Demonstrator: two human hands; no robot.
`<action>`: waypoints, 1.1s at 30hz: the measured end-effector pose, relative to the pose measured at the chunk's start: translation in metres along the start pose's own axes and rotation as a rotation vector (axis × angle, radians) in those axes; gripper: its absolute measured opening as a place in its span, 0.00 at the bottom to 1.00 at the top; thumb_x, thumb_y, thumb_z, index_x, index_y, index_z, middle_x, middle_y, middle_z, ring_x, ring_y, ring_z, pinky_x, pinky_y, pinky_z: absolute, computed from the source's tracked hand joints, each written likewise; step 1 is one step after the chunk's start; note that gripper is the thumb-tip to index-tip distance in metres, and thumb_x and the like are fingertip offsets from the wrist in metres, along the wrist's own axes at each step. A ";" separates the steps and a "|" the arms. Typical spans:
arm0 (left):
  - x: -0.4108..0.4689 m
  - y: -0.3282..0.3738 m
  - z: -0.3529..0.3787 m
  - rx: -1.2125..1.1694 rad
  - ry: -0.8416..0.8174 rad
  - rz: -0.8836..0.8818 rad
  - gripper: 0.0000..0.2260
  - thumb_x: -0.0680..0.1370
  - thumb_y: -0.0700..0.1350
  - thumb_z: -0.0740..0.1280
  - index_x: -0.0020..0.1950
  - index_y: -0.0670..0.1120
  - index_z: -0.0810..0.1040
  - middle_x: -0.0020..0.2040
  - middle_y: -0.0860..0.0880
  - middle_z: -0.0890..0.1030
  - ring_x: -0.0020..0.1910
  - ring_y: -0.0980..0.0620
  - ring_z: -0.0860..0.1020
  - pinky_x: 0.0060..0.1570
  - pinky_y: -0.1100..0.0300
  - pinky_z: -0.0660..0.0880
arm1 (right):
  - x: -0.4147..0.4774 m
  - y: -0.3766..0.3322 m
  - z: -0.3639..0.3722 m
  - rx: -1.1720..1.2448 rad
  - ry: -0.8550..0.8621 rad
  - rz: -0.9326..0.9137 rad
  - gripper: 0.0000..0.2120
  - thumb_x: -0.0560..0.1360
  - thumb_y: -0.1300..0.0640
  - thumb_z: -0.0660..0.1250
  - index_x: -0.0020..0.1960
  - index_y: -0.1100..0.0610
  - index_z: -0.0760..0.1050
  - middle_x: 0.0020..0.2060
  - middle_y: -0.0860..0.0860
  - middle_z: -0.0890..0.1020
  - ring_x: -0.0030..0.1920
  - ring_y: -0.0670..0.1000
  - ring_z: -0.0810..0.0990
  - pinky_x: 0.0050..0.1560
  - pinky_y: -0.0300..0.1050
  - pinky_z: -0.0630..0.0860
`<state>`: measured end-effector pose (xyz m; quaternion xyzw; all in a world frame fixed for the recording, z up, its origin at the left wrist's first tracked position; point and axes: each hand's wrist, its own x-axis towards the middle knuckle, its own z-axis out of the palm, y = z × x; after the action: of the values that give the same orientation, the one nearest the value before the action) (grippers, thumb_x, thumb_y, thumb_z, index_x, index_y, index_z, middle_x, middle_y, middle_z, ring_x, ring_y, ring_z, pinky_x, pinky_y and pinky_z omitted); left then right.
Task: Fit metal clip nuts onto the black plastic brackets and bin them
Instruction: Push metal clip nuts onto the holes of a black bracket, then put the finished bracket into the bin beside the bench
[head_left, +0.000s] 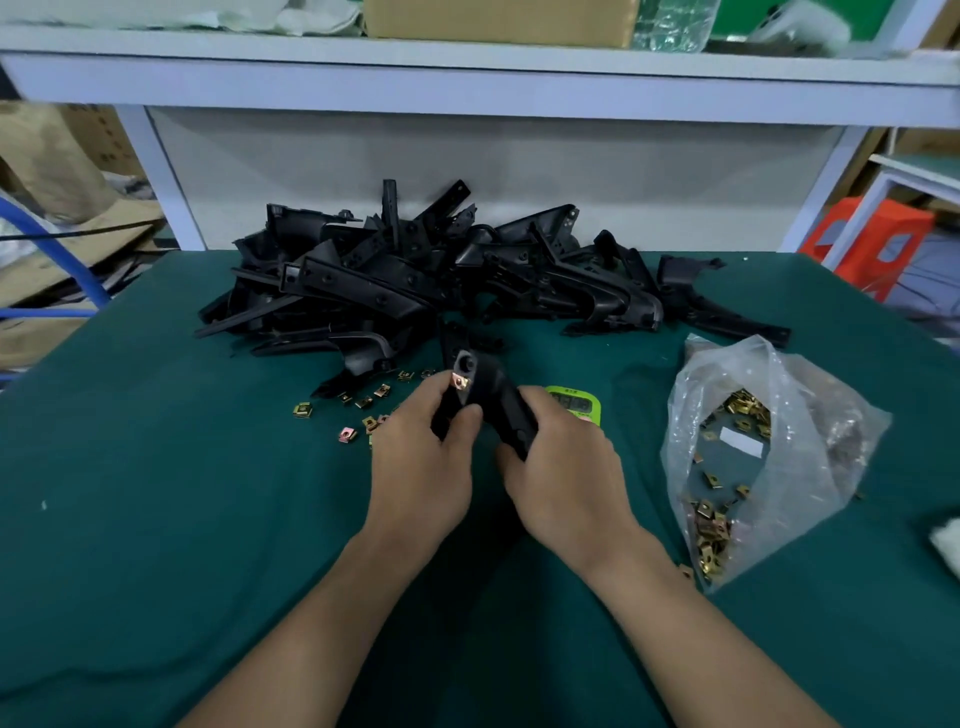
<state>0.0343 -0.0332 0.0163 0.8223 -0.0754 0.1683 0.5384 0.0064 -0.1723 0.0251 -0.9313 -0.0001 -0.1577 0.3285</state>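
Note:
Both hands hold one black plastic bracket (488, 400) above the green table, near its middle. My left hand (423, 462) pinches a brass-coloured clip nut (460, 383) against the bracket's upper end. My right hand (563, 467) grips the bracket's lower end. A heap of black brackets (441, 275) lies at the back of the table. Several loose clip nuts (358, 410) are scattered left of my hands. A clear plastic bag (769, 452) with many clip nuts lies open to the right.
A green timer (576, 402) sits just behind my right hand. A white shelf frame (467, 78) spans the back, holding a cardboard box (498, 18). An orange stool (872, 244) stands off the table's right edge. Cardboard and blue hoses lie left.

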 end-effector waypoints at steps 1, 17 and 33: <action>0.002 0.000 -0.002 -0.047 0.005 -0.032 0.08 0.80 0.44 0.68 0.53 0.58 0.80 0.42 0.58 0.84 0.42 0.57 0.81 0.42 0.63 0.77 | -0.002 -0.003 -0.003 0.047 -0.027 0.005 0.18 0.72 0.52 0.69 0.59 0.39 0.69 0.37 0.40 0.79 0.37 0.48 0.78 0.40 0.51 0.78; -0.003 0.100 0.021 -0.470 -0.257 -0.274 0.05 0.79 0.42 0.70 0.45 0.45 0.83 0.38 0.48 0.86 0.31 0.53 0.81 0.31 0.64 0.76 | -0.058 0.002 -0.129 0.752 0.094 0.404 0.16 0.78 0.68 0.63 0.64 0.57 0.76 0.34 0.56 0.85 0.33 0.53 0.85 0.34 0.45 0.80; -0.133 0.260 0.250 -0.514 -0.936 -0.555 0.08 0.77 0.38 0.67 0.39 0.44 0.77 0.33 0.48 0.77 0.29 0.55 0.73 0.27 0.67 0.67 | -0.247 0.114 -0.270 1.354 0.703 0.733 0.13 0.83 0.61 0.61 0.61 0.70 0.76 0.53 0.65 0.85 0.53 0.61 0.86 0.50 0.51 0.84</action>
<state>-0.1205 -0.3749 0.1014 0.6413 -0.1253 -0.3822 0.6534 -0.2960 -0.4018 0.0814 -0.3713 0.3097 -0.2876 0.8267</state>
